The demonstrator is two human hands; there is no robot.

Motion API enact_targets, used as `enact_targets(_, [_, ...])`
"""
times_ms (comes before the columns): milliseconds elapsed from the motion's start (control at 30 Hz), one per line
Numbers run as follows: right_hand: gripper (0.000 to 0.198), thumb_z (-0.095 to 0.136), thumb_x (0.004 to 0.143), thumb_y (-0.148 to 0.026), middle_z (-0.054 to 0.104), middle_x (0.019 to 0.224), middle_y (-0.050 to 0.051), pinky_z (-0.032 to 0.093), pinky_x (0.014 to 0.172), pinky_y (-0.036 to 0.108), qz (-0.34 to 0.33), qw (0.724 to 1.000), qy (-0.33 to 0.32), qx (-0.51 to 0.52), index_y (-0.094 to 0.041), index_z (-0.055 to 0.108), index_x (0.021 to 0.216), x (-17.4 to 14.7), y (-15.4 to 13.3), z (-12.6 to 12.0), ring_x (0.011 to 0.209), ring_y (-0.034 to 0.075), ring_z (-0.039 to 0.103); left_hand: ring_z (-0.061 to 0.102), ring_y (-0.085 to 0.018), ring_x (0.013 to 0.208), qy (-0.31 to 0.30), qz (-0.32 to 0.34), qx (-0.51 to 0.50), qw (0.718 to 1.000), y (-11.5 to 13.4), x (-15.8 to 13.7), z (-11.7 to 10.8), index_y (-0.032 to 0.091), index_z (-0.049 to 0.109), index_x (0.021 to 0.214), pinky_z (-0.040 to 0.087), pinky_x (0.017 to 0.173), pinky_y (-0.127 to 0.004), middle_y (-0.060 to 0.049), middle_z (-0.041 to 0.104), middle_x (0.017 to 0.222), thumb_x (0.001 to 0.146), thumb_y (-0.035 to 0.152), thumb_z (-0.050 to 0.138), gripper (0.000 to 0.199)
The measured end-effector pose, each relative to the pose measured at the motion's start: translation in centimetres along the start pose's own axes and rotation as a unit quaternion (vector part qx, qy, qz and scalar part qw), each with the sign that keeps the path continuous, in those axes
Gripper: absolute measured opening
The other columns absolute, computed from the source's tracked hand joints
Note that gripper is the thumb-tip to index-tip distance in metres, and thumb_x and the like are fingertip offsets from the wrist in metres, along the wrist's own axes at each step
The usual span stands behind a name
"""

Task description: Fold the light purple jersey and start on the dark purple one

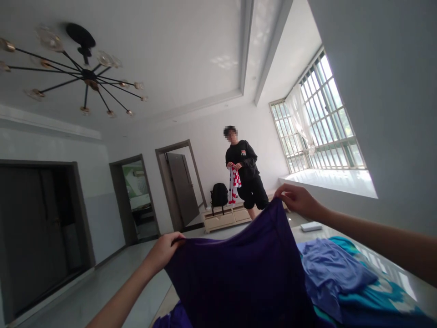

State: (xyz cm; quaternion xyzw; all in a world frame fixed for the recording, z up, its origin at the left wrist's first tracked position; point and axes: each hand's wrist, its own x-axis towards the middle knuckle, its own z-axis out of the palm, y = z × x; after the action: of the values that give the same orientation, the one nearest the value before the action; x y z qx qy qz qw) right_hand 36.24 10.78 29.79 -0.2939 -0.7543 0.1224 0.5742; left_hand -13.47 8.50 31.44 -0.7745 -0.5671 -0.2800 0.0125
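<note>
A dark purple garment (235, 273) hangs stretched between my two hands, its upper edge sagging in the middle. My left hand (168, 248) pinches its left corner, thumb and fingers closed on the cloth. Higher up, my right hand (294, 199) grips the right corner between thumb and fingertips. The garment's lower part runs out of the bottom of the view, so its full shape is hidden. To the right of it lies a crumpled light blue-violet garment (336, 269), on top of a teal patterned cloth (382, 298).
Across the room stands a person (244, 164) in black, holding a red, white and dark cloth (234, 184). Behind are a low wooden cabinet (221, 221) and a black backpack (219, 197). A small white box (311, 226) lies beyond the clothes. A barred window (327, 114) is at right.
</note>
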Motion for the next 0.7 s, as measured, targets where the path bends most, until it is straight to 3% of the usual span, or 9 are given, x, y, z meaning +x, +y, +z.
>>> enact_targets(133, [0.013,0.055,0.073,-0.02,0.053,0.061,-0.003,0.025,0.046,0.022,0.056,0.988,-0.088,0.112,-0.016,0.063,0.082,-0.7,-1.3,1.4,0.048,0.007,0.036,0.068,-0.028,0.082,-0.01,-0.009,-0.01,1.0,-0.7,-0.2,0.0,0.019,0.071,0.081,0.046,0.075,-0.034,-0.007,0.076,0.083,0.079,0.054,0.055,0.038])
enact_targets(233, [0.015,0.048,0.067,-0.013,0.056,0.063,-0.001,0.032,0.052,0.024,0.035,0.983,-0.162,0.076,-0.015,0.063,0.07,-1.4,-1.5,1.6,0.055,0.01,0.044,0.066,-0.027,0.076,-0.019,-0.014,-0.002,1.0,-1.2,-0.2,-0.1,0.018,0.069,0.078,0.042,0.069,-0.032,-0.006,0.074,0.077,0.079,0.058,0.056,0.042])
enact_targets(400, [0.021,0.045,0.081,-0.006,0.058,0.08,0.003,0.041,0.068,0.026,-0.091,0.969,-0.203,-0.104,-0.016,0.064,0.078,-3.1,-1.5,0.5,0.071,0.013,0.052,0.063,-0.026,0.074,-0.011,-0.018,0.018,1.0,-1.9,-0.2,-0.5,0.018,0.068,0.075,0.038,0.067,-0.031,-0.005,0.07,0.073,0.079,0.064,0.054,0.048])
enact_targets(567, [0.021,0.042,0.102,-0.02,0.055,0.094,0.006,0.041,0.07,0.026,-0.242,0.911,-0.225,-0.246,-0.017,0.062,0.108,-5.4,-2.5,-0.3,0.077,0.014,0.05,0.059,-0.024,0.069,-0.004,-0.035,0.017,0.999,-2.1,-0.4,-0.6,0.018,0.063,0.067,0.037,0.064,-0.029,-0.004,0.065,0.066,0.077,0.071,0.052,0.055])
enact_targets(700, [0.025,0.049,0.104,-0.035,0.057,0.092,0.006,0.038,0.066,0.027,-0.32,0.856,-0.236,-0.33,-0.018,0.062,0.116,-6.7,-3.3,0.3,0.076,0.014,0.051,0.057,-0.023,0.067,0.005,-0.038,0.017,0.999,-2.1,-0.3,-0.4,0.018,0.061,0.064,0.035,0.063,-0.028,-0.003,0.062,0.064,0.075,0.074,0.052,0.058])
